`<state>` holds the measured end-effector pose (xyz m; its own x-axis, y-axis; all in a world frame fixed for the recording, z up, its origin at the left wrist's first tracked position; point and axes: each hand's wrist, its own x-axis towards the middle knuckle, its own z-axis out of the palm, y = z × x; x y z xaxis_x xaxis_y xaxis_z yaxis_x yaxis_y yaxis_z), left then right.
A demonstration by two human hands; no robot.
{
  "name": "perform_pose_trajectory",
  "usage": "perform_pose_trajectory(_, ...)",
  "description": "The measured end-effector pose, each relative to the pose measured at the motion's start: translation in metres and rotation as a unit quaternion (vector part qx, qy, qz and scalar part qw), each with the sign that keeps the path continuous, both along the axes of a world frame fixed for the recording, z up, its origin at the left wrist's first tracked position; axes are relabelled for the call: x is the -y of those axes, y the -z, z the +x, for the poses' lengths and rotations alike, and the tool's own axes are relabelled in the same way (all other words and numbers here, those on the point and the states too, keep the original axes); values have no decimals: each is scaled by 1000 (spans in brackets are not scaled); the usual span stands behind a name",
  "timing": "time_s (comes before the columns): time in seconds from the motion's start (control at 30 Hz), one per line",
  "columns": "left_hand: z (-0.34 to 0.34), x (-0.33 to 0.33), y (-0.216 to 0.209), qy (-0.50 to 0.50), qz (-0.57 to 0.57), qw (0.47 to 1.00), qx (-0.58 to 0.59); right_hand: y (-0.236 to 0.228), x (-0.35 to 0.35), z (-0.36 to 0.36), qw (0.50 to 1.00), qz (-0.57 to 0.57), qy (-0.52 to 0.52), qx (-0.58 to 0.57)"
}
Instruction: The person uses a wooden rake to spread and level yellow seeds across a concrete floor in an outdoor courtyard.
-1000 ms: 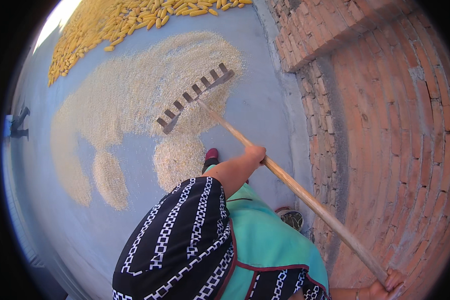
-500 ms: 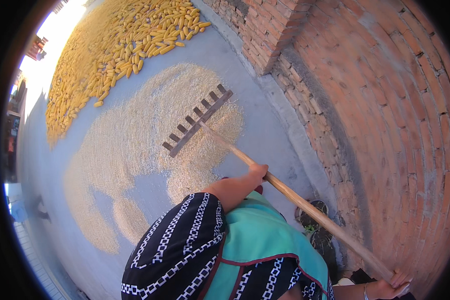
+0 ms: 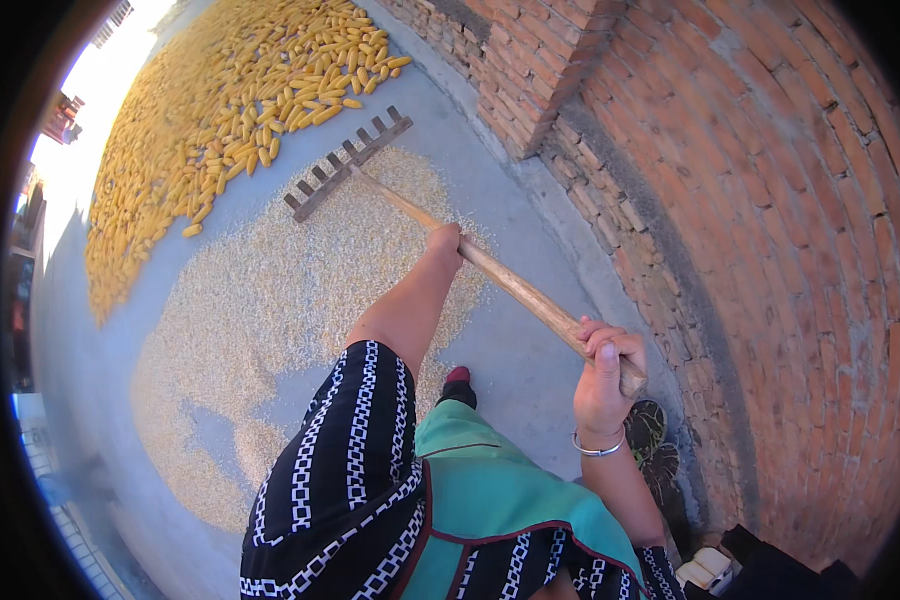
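While both hands [image 3: 445, 243] [image 3: 608, 378] clasp a wooden rake [image 3: 520, 291], toothed head [image 3: 371, 155] bordering pale grain [image 3: 270, 270], corn cobs [image 3: 240, 95] beyond

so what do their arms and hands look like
Left hand and right hand are ungloved, forearms bare. The left sleeve, black with white chain-like stripes, ends near the elbow; the right sleeve, barely showing, matches. A silvery bangle circles the right wrist.

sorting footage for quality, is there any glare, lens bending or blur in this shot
Head view: glare bleaches the upper left, beside the corn cobs; head view: brick wall courses bow toward the right rim, with black corners; head view: the rake head looks fairly sharp.
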<state>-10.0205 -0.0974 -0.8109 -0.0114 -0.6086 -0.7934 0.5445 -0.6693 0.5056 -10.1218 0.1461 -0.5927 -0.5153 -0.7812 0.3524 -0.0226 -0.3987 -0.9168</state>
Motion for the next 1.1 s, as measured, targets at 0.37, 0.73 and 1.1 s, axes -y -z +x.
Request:
perform_pose_trajectory(0.37, 10, -167, 5, 130, 36, 991, 13, -3, -175, 14, 997, 49, 26, -47)
perform_pose_trajectory(0.73, 13, -414, 23, 203, 56, 978, 18, -12, -441, 27, 994, -9, -43, -102)
perform_pose_trajectory(1.1, 37, -612, -1, 408, 59, 908, 75, -43, -654, 93, 988, 15, 151, -17)
